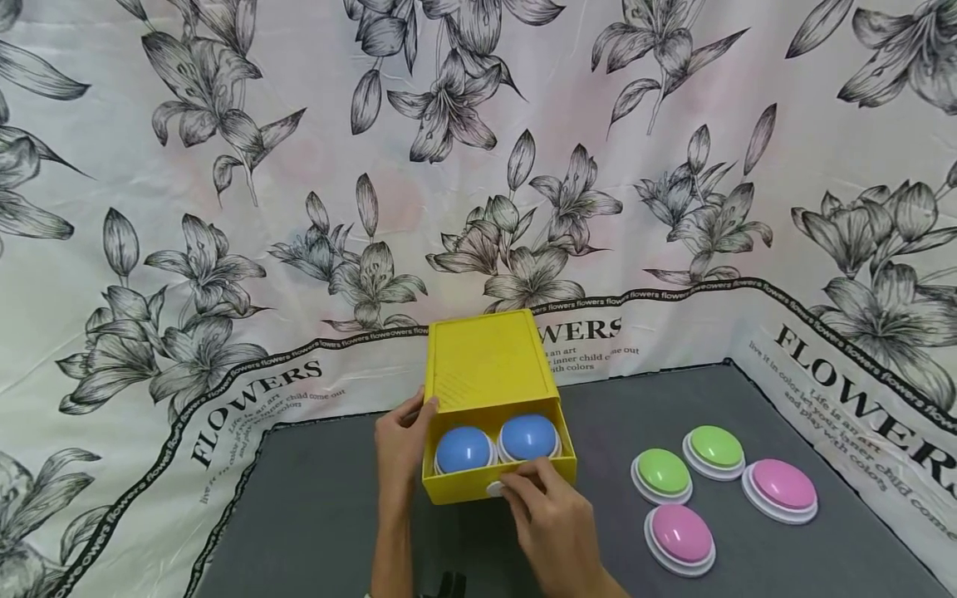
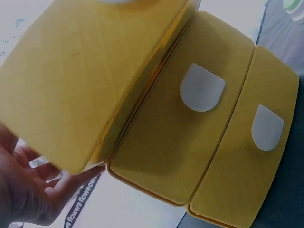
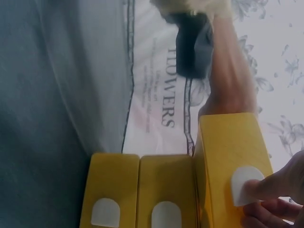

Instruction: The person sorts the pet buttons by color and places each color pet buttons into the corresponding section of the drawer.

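Observation:
A yellow drawer unit [image 1: 489,353] stands with its top drawer [image 1: 467,492] pulled out toward me. Inside the drawer sit two blue domed buttons with white rims, the left one [image 1: 463,449] and the right one [image 1: 529,437]. My right hand [image 1: 557,523] pinches the white tab [image 3: 241,183] on the drawer front between thumb and fingers. At the unit's left side, my left hand [image 1: 399,444] touches the edge near the open drawer, its fingers [image 2: 71,187] extended against the corner. Two lower drawers [image 2: 175,118] are closed, each with a white tab.
To the right on the grey cloth [image 1: 321,507] lie two green domed buttons [image 1: 715,446] and two pink ones [image 1: 783,484], all on white bases. A white flower-printed sheet [image 1: 314,158] hangs behind and continues along the sides.

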Motion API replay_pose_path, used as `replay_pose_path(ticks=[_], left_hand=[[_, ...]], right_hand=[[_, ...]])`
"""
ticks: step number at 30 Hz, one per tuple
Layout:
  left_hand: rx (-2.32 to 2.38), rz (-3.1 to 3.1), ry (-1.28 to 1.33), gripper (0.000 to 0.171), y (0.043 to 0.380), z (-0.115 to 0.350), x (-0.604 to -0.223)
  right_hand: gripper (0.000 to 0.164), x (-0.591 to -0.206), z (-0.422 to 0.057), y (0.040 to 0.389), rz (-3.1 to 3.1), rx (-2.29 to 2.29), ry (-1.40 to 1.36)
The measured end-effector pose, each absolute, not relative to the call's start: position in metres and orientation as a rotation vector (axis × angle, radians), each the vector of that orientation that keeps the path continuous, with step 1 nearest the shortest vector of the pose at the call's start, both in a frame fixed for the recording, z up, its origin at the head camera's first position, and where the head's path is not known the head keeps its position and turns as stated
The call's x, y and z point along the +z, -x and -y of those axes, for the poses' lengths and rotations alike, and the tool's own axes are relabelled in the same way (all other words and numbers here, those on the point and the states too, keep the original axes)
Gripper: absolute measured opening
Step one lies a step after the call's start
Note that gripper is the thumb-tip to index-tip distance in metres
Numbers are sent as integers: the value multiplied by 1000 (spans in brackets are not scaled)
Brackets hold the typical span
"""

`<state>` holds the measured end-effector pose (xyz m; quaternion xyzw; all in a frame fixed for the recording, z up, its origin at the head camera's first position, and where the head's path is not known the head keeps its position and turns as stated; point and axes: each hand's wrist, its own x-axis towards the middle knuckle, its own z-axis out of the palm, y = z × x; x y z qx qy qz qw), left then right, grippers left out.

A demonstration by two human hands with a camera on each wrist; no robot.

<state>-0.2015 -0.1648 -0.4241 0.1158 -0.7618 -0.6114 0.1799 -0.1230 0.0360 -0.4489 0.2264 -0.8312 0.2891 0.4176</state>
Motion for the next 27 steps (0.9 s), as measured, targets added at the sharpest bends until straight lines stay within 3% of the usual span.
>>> replay_pose_path(ticks=[13,27], left_hand=[[-1703,2171,-322,41,201,165,-422],[-1706,2145,-320,39,202,163,-421]], right_hand=[[17,-445,-29,174,2093,827,-577],[13,-449,-25,204,2041,827,-601]])
